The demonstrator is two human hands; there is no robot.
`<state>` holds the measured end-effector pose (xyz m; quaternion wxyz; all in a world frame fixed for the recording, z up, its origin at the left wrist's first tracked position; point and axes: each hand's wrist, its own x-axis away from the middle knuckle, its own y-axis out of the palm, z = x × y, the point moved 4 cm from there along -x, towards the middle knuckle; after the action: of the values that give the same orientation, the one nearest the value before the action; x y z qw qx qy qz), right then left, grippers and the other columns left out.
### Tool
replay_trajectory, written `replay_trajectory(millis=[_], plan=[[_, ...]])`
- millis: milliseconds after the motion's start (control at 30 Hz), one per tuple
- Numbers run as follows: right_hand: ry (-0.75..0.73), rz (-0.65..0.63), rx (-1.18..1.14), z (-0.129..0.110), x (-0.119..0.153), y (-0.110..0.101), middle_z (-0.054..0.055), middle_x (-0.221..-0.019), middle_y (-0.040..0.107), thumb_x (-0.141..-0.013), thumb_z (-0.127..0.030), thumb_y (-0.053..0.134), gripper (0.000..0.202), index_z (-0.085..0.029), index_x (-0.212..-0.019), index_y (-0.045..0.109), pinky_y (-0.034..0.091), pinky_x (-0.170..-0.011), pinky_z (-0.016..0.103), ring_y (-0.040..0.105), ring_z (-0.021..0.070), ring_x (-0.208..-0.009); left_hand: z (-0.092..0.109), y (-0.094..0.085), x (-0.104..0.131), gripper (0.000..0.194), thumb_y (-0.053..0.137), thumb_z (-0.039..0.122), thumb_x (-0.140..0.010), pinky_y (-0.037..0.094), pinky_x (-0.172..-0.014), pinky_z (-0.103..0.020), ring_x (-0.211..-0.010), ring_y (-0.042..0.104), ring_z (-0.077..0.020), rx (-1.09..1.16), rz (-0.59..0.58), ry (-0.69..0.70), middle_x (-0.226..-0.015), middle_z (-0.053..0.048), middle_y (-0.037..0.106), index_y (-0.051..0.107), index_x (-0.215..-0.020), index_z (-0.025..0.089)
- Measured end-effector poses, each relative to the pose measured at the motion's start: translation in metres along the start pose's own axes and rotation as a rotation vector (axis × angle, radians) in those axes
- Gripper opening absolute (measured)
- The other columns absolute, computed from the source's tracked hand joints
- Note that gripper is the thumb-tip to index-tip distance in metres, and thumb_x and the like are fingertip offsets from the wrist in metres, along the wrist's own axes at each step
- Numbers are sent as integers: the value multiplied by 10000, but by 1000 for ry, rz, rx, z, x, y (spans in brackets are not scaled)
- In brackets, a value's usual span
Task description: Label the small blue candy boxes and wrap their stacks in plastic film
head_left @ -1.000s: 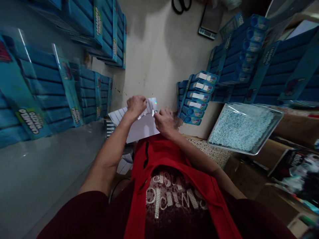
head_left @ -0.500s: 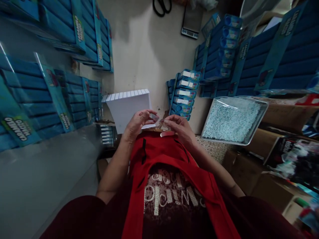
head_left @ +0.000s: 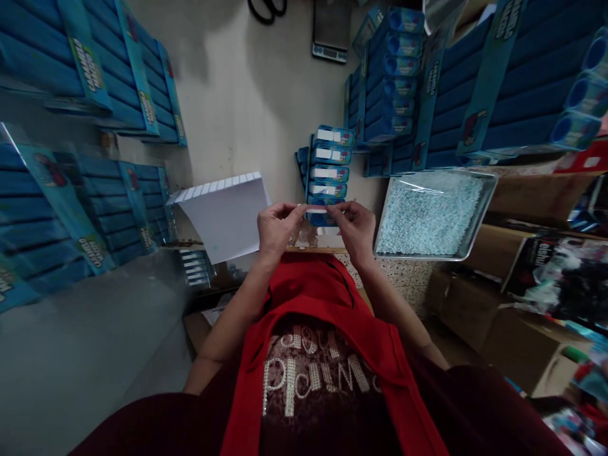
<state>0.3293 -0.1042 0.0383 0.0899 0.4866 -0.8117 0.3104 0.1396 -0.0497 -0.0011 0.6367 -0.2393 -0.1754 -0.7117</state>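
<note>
Strip (head_left: pixel 316 211) is pinched by left hand (head_left: pixel 276 228) and right hand (head_left: pixel 355 227).

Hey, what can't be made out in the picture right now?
In the head view:
White strip between left hand and right hand: any print, too small.
Blue boxes: nearest end partly hidden by white strip and hands.
Black loops: rest cut off by top edge.
Digital scale: readout too small.

The hands (head_left: pixel 275 233) have left the sheet (head_left: pixel 228 218), now holding a strip (head_left: pixel 316 211) at the boxes (head_left: pixel 329 172).
</note>
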Motion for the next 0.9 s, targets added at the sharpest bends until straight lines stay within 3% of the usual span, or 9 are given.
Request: replay_trajectory(millis=[200, 467, 567, 633, 767, 833, 900], plan=[[-49, 55, 177, 2, -16, 3, -73, -546, 506, -855, -365, 815, 177, -211, -782, 765, 313, -567, 278, 438, 101, -543, -11, 8, -16, 272, 855, 470, -771, 519, -666, -282, -669, 642, -151, -24, 18, 62, -712, -18, 745, 799, -754, 205], [-30, 34, 224, 0, -19, 2, -68, -566, 537, -866, -357, 804, 191, -213, -763, 732, 328, -576, 287, 467, 103, -548, -18, 11, -21, 297, 873, 499, -756, 526, -684, -291, -703, 643, -164, 9, -1, 30, -727, -18, 735, 799, -762, 212], [-3, 24, 243, 5, -21, 4, -65, -579, 551, -871, -379, 793, 222, -223, -757, 686, 325, -572, 284, 483, 105, -555, -24, 14, -25, 351, 908, 520, -694, 528, -698, -293, -703, 625, -154, 93, -39, -64, -733, -16, 717, 779, -763, 201], [23, 56, 238, 10, -24, 3, -72, -587, 547, -838, -432, 836, 285, -235, -787, 636, 324, -564, 278, 506, 113, -566, -31, 17, -28, 427, 952, 533, -614, 541, -718, -297, -711, 620, -147, 206, -94, -201, -746, -10, 698, 743, -764, 192], [112, 127, 229, 23, -34, -4, -101, -579, 528, -633, -509, 995, 577, -267, -844, 515, 320, -535, 276, 505, 119, -550, -50, 26, -35, 581, 1026, 479, -470, 525, -691, -279, -726, 614, -141, 340, -142, -447, -755, 11, 640, 576, -714, 204], [147, 72, 202, 27, -37, -6, -104, -565, 518, -633, -537, 995, 608, -274, -839, 487, 312, -525, 279, 493, 116, -533, -61, 31, -42, 567, 1015, 442, -517, 449, -622, -248, -687, 579, -124, 339, -151, -496, -752, 19, 613, 546, -735, 211], [143, 25, 152, 25, -36, -8, -105, -557, 506, -700, -566, 955, 574, -276, -846, 482, 315, -530, 279, 489, 114, -527, -69, 32, -47, 491, 978, 402, -614, 395, -594, -240, -656, 540, -110, 301, -87, -473, -752, 29, 587, 556, -779, 214]])
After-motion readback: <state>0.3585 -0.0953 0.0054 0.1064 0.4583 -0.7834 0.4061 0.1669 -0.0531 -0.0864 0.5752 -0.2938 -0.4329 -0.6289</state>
